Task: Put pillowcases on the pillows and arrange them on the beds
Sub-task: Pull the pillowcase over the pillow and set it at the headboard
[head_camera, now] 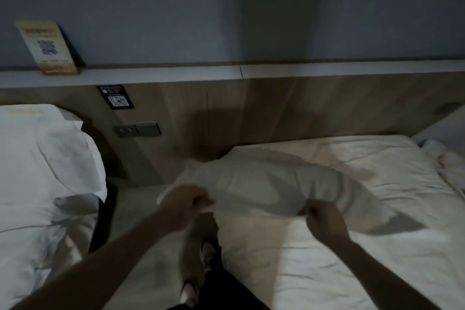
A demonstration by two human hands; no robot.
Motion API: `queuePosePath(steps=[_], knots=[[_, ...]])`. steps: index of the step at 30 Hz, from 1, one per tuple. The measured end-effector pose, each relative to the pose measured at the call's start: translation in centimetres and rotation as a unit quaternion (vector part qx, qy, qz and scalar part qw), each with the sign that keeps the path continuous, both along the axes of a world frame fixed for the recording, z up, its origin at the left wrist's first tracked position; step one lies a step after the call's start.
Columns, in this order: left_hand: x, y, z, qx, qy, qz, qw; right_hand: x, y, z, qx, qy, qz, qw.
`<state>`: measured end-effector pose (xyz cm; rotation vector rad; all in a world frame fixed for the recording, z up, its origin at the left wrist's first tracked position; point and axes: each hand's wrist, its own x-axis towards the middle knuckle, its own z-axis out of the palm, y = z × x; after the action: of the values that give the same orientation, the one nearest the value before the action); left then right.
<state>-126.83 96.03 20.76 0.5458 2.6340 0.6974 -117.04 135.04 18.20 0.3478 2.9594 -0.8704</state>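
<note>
A white pillow in its pillowcase [264, 184] lies across the head end of the right bed [364, 259], close to the wooden headboard. My left hand [185, 205] grips the near left edge of the pillowcase. My right hand [323, 221] pinches its near right edge. Both fists are closed on the fabric. On the left bed [30, 246] a white cased pillow [42, 148] leans against the headboard.
A wooden headboard [276, 108] with a grey ledge runs behind both beds. A card stand [47, 48] stands on the ledge at left. A switch panel [137, 130] and a QR sticker [116, 97] sit between the beds. My shoes [208, 254] stand in the narrow gap.
</note>
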Motion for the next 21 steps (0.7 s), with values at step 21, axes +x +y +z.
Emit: queuePosePath(steps=[21], knots=[[-5.6,4.5,-27.0,0.04,-0.118,0.288,0.949,-13.9,9.8,-25.4,0.062,-0.012,0.056,0.996]])
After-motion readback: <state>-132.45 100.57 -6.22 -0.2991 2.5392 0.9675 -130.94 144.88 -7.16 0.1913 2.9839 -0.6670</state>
